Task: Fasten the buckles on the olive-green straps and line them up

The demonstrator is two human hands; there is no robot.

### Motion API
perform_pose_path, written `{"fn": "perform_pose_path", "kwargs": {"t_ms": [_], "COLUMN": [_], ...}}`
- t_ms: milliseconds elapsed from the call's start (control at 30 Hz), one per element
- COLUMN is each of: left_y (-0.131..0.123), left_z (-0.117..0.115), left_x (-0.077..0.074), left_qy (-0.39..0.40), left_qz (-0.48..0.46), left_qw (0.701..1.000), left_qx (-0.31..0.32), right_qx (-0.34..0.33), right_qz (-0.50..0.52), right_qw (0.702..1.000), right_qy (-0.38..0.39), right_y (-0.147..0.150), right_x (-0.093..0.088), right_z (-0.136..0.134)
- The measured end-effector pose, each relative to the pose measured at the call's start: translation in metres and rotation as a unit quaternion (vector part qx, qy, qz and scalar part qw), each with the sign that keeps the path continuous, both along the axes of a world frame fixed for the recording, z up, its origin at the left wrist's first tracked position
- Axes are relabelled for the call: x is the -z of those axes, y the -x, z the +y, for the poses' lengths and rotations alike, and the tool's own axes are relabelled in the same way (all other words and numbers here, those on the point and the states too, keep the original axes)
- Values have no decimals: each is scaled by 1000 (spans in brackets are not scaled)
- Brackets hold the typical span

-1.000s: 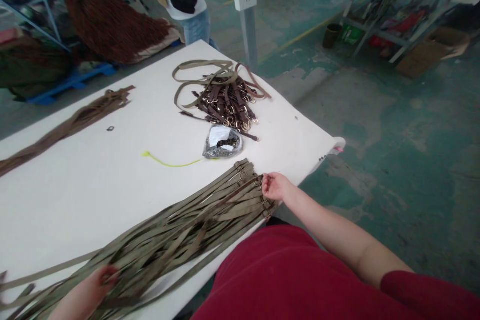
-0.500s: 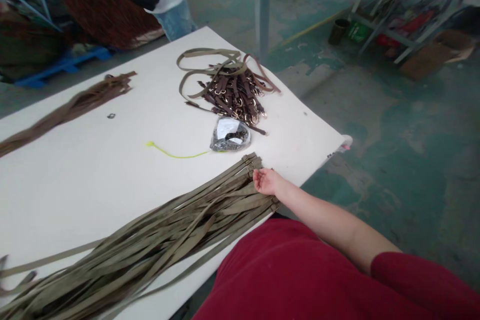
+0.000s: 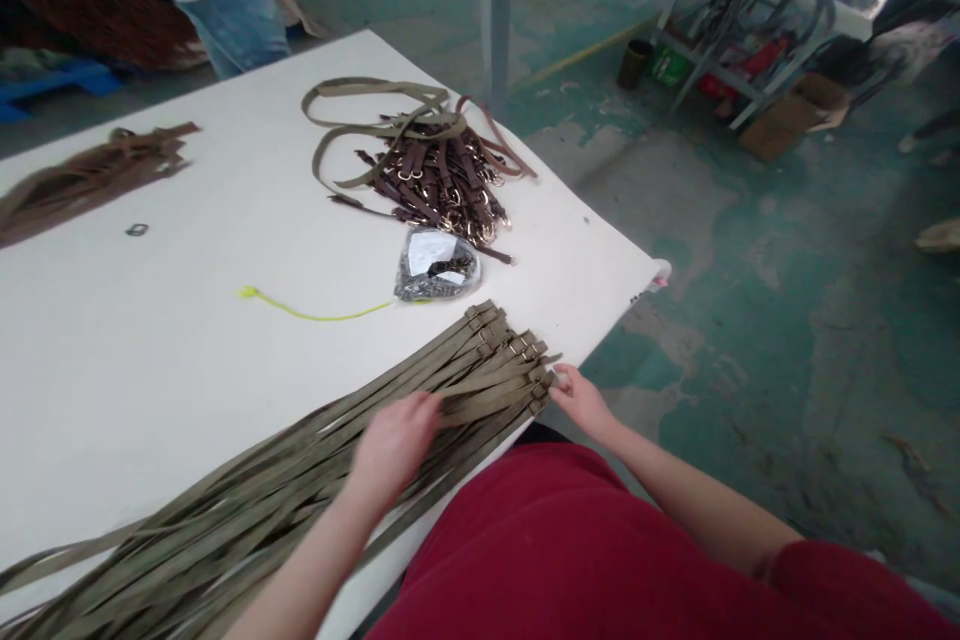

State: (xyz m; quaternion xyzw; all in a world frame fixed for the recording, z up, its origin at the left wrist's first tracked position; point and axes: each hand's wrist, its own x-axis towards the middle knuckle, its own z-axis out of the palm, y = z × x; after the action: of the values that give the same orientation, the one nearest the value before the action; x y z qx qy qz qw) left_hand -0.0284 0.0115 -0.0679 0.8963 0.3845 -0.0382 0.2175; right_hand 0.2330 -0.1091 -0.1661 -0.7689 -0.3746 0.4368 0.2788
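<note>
Long olive-green straps lie in a bundle along the near side of the white table, their metal-buckled ends together near the table's edge. My left hand is over the middle of the bundle, its fingers closed on one of the straps. At the buckled ends is my right hand, thumb and fingers pinched at the tip of a strap. Beyond them sits a clear plastic bag of small dark parts with a white label. Behind the bag, dark brown straps with metal rings are piled up.
Brown straps and a small metal buckle lie at the table's left. A yellow-green cord runs from the bag. Past the table are a grey post, a cluttered rack and a person in jeans.
My left hand has come into view over the straps. My right hand has shifted right and closer to the edge of the bundle. The view has turned rightward.
</note>
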Motion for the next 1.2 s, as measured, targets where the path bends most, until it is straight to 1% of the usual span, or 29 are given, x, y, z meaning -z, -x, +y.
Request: {"fn": "perform_pose_path", "kwargs": {"t_ms": [100,167,200,267,333,400,533,633,833,1033,1133,1200], "left_y": [-74,-113,-125,-136,-137,-135,-135,-136,-134,-134,-130,-123], "left_z": [-26,-36,-38,-37,-32,-26,-21,-21,-27,-25,-19,-16], "left_x": [27,45,52,62,68,71,75,75,68,66,64,62], "left_qy": [13,9,9,16,21,19,19,28,23,48,56,55], "left_qz": [3,26,33,42,50,64,81,81,66,61,50,31], "left_qw": [996,998,999,999,997,994,993,992,994,993,994,996], "left_qx": [83,50,28,-16,-58,-86,-87,-91,-87,-88,-77,-64], "right_qx": [-22,-38,-49,-70,-73,-60,-39,-35,-61,-47,-63,-93], "right_qz": [-25,-40,-50,-73,-78,-62,-28,-3,43,13,15,2], "right_qw": [999,998,997,994,994,995,997,997,993,994,994,991], "right_qy": [-27,-30,-30,-31,-39,-46,-57,-65,-87,-93,-90,-93], "right_y": [5,3,1,-1,-2,-2,-2,-4,-9,2,-4,-12], "right_x": [3,4,5,7,11,16,27,30,18,12,9,4], "right_z": [13,25,30,39,45,48,49,49,49,52,53,50]}}
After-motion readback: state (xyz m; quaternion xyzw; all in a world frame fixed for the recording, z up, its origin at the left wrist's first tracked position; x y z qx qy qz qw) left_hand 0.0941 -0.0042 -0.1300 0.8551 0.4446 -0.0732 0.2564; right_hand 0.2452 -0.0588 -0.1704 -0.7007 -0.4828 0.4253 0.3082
